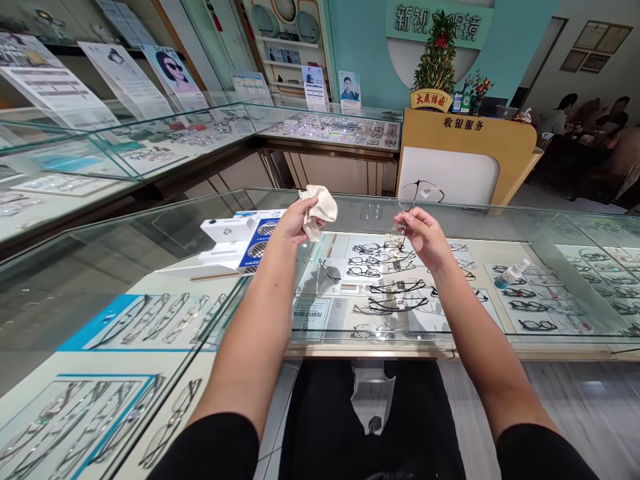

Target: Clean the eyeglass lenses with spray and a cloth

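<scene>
My left hand (299, 219) is closed around a bunched cream cleaning cloth (321, 208), held above the glass display counter (360, 351). To the right of it, my right hand (419, 230) pinches a thin-rimmed pair of eyeglasses (409, 195) by a part near its lower end. The lenses stand up above the fingers, with a small pale label on one of them. The cloth and the eyeglasses are apart. Below both hands, rows of eyeglass frames (365, 260) lie inside the counter under the glass.
A small spray bottle (511, 274) lies tilted on the right of the counter. White and blue boxes (229, 230) stand left of my left hand. Past the counter are a wooden cashier desk (465, 143) and more glass showcases (330, 130). People (555, 120) sit at the far right.
</scene>
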Motion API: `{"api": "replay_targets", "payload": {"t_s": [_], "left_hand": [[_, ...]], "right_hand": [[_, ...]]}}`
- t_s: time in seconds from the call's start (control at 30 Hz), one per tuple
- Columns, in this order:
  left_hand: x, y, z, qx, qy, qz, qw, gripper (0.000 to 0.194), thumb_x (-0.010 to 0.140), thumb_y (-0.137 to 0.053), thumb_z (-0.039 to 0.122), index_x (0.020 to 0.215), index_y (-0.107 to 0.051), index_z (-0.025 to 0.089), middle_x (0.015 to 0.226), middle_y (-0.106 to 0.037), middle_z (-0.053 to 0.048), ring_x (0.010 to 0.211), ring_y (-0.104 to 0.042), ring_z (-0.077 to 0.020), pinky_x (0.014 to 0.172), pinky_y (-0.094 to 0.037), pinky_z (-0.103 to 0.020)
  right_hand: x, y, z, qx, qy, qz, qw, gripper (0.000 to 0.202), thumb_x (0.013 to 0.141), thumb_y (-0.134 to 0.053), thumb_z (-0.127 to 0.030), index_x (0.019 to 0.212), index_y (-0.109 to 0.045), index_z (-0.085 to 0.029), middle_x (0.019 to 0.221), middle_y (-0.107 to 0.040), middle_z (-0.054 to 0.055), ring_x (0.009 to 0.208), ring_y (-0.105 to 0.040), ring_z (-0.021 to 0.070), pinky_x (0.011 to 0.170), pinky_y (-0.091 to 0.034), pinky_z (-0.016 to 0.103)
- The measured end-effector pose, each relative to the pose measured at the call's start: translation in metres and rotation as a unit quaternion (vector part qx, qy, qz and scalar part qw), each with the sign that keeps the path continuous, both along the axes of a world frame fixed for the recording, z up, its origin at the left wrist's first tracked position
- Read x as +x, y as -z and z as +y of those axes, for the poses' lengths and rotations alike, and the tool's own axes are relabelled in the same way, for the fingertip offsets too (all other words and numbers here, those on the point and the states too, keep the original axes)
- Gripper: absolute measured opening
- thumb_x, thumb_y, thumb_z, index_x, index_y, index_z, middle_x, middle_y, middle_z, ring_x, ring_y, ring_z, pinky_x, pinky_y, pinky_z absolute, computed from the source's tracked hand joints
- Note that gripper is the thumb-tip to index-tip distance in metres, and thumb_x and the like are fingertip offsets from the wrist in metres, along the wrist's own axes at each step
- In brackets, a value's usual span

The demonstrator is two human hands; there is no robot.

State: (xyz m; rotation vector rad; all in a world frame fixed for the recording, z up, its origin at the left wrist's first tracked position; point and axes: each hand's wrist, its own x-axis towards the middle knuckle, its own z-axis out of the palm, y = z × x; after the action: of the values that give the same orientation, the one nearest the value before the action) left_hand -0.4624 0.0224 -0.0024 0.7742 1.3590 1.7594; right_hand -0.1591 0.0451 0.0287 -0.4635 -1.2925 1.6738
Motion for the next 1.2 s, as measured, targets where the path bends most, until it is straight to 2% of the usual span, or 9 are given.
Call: {"api": "replay_targets", "payload": {"t_s": [0.23, 0.3, 0.37, 0.43, 0.5, 0.57, 0.67, 0.83, 1.2], "left_hand": [[-0.001, 0.014, -0.002, -0.167, -0.073, 0.29, 0.94, 0.041, 0.055, -0.091, 0.033, 0.052, -0.051, 0.024, 0.058, -0.057, -0.007, 0.086, -0.068, -0.0363, 0.072, -0.052, -0.037], [0.007, 0.012, -0.009, -0.183, -0.102, 0.35, 0.913, 0.057, 0.044, -0.097, 0.032, 0.053, -0.042, 0.025, 0.074, -0.064, -0.013, 0.119, -0.06, -0.0508, 0.094, -0.052, -0.05], [0.028, 0.004, -0.016, -0.135, -0.129, 0.378, 0.907, 0.052, 0.059, -0.091, 0.036, 0.065, -0.041, 0.024, 0.106, -0.07, -0.017, 0.142, -0.043, -0.0497, 0.109, -0.045, -0.059], [0.064, -0.005, -0.02, -0.012, -0.147, 0.464, 0.873, 0.03, 0.075, -0.082, 0.036, 0.086, -0.057, 0.021, 0.133, -0.063, -0.021, 0.15, -0.033, -0.0492, 0.118, -0.03, -0.07], [0.115, -0.011, -0.02, 0.036, -0.043, 0.533, 0.844, 0.035, 0.081, -0.078, 0.037, 0.108, -0.066, 0.019, 0.147, -0.057, -0.024, 0.15, -0.032, -0.0512, 0.121, -0.017, -0.075], [0.176, -0.014, -0.017, 0.055, 0.054, 0.542, 0.837, 0.042, 0.084, -0.075, 0.041, 0.121, -0.068, 0.022, 0.139, -0.067, -0.017, 0.14, -0.049, -0.0445, 0.121, -0.027, -0.068], [0.267, -0.013, -0.011, 0.015, 0.231, 0.516, 0.824, 0.077, 0.086, -0.074, 0.051, 0.151, -0.05, 0.019, 0.157, -0.056, -0.02, 0.148, -0.045, -0.0411, 0.123, -0.031, -0.059], [0.362, -0.009, -0.009, -0.051, 0.289, 0.504, 0.812, 0.104, 0.082, -0.079, 0.06, 0.162, -0.034, 0.011, 0.162, -0.049, -0.027, 0.153, -0.041, -0.0448, 0.122, -0.032, -0.054], [0.395, 0.007, -0.009, -0.059, 0.296, 0.526, 0.795, 0.013, 0.099, -0.056, 0.026, 0.108, -0.063, 0.019, 0.109, -0.077, -0.015, 0.118, -0.067, -0.0371, 0.107, -0.042, -0.053]], "right_hand": [[-0.002, -0.005, -0.006, 0.012, 0.004, -0.008, 1.0, 0.049, 0.061, -0.096, -0.055, 0.072, -0.059, -0.025, 0.09, -0.074, -0.001, 0.1, -0.071, 0.017, 0.085, -0.052, 0.03], [0.002, -0.012, -0.011, 0.037, 0.022, -0.006, 0.999, 0.051, 0.061, -0.095, -0.058, 0.073, -0.058, -0.025, 0.09, -0.073, 0.0, 0.102, -0.071, 0.018, 0.088, -0.053, 0.031], [0.013, -0.022, -0.017, 0.076, 0.065, -0.002, 0.995, 0.049, 0.064, -0.093, -0.06, 0.075, -0.058, -0.026, 0.091, -0.072, 0.0, 0.106, -0.071, 0.0189, 0.094, -0.055, 0.034], [0.03, -0.034, -0.027, 0.113, 0.119, 0.003, 0.986, 0.046, 0.069, -0.089, -0.061, 0.077, -0.059, -0.027, 0.092, -0.072, 0.0, 0.108, -0.071, 0.0197, 0.101, -0.056, 0.037], [0.053, -0.047, -0.041, 0.146, 0.173, 0.012, 0.974, 0.042, 0.074, -0.087, -0.06, 0.077, -0.06, -0.028, 0.093, -0.071, 0.0, 0.108, -0.071, 0.0203, 0.104, -0.057, 0.04], [0.079, -0.058, -0.057, 0.188, 0.226, 0.033, 0.955, 0.036, 0.078, -0.086, -0.055, 0.077, -0.062, -0.029, 0.091, -0.07, -0.001, 0.106, -0.071, 0.0203, 0.104, -0.058, 0.041], [0.114, -0.072, -0.08, 0.254, 0.28, 0.073, 0.923, 0.022, 0.085, -0.083, -0.046, 0.078, -0.067, -0.031, 0.089, -0.067, -0.002, 0.105, -0.071, 0.0182, 0.105, -0.056, 0.038], [0.153, -0.077, -0.103, 0.254, 0.343, 0.086, 0.9, 0.012, 0.084, -0.082, -0.038, 0.079, -0.072, -0.033, 0.089, -0.065, -0.002, 0.099, -0.068, 0.0173, 0.097, -0.055, 0.035], [0.157, -0.061, -0.095, 0.213, 0.322, 0.089, 0.918, 0.027, 0.078, -0.089, -0.045, 0.075, -0.068, -0.027, 0.083, -0.068, -0.001, 0.095, -0.069, 0.0178, 0.091, -0.056, 0.035]]}}
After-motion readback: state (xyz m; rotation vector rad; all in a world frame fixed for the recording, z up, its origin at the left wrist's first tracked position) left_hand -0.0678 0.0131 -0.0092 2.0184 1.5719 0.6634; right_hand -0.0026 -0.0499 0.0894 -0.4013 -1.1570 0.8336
